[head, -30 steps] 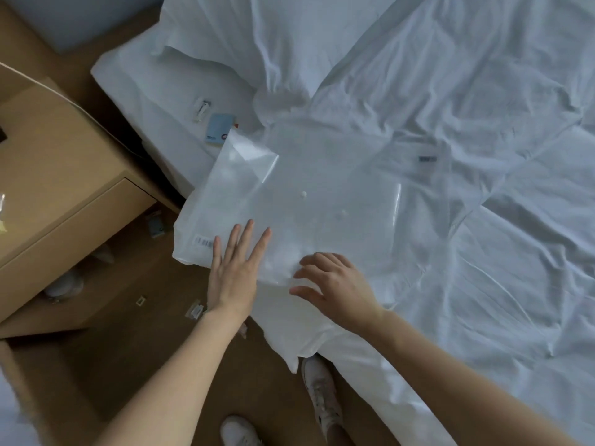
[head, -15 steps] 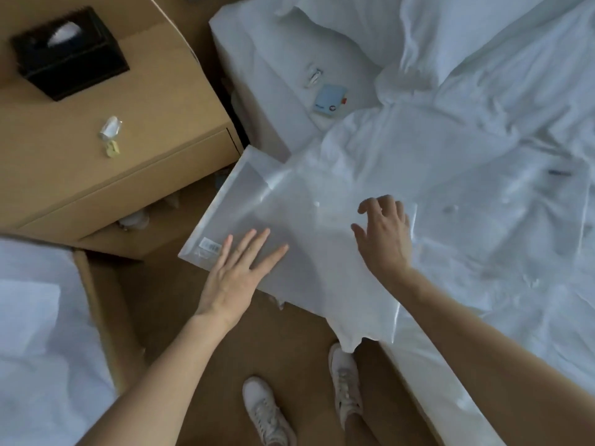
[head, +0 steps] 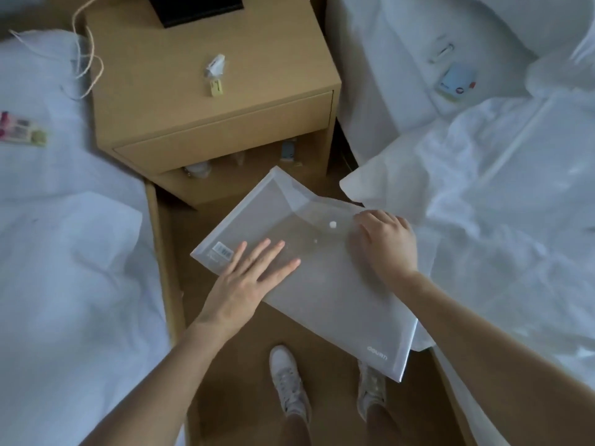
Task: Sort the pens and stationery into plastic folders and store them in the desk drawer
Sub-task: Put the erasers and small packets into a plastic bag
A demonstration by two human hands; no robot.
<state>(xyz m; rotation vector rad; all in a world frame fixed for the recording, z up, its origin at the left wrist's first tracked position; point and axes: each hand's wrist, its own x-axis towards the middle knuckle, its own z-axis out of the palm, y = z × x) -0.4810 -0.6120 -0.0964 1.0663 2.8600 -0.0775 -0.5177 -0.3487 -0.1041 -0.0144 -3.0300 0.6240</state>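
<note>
A translucent plastic folder (head: pixel 325 294) with a snap button and a barcode sticker hangs in the air between two beds. My left hand (head: pixel 249 284) lies flat on its near left part with fingers straight. My right hand (head: pixel 384 243) grips its right edge with curled fingers, close to the right bed. The wooden nightstand (head: pixel 180 88) stands ahead, and its drawer (head: pixel 225 133) is closed. More clear folders (head: pixel 528 162) lie on the right bed. A packet of coloured stationery (head: pixel 22 128) lies on the left bed.
A small white item with a yellow tag (head: pixel 215 74) and a black box (head: pixel 196 8) sit on the nightstand. Small items (head: pixel 288 149) stand on its lower shelf. A blue card (head: pixel 454 82) and a clip (head: pixel 442 53) lie on the right bed. My shoes (head: pixel 286 384) stand on the brown floor.
The folder has come off the right bed and swung left toward the nightstand. My right hand has moved to grip its right edge, and my view has turned left.
</note>
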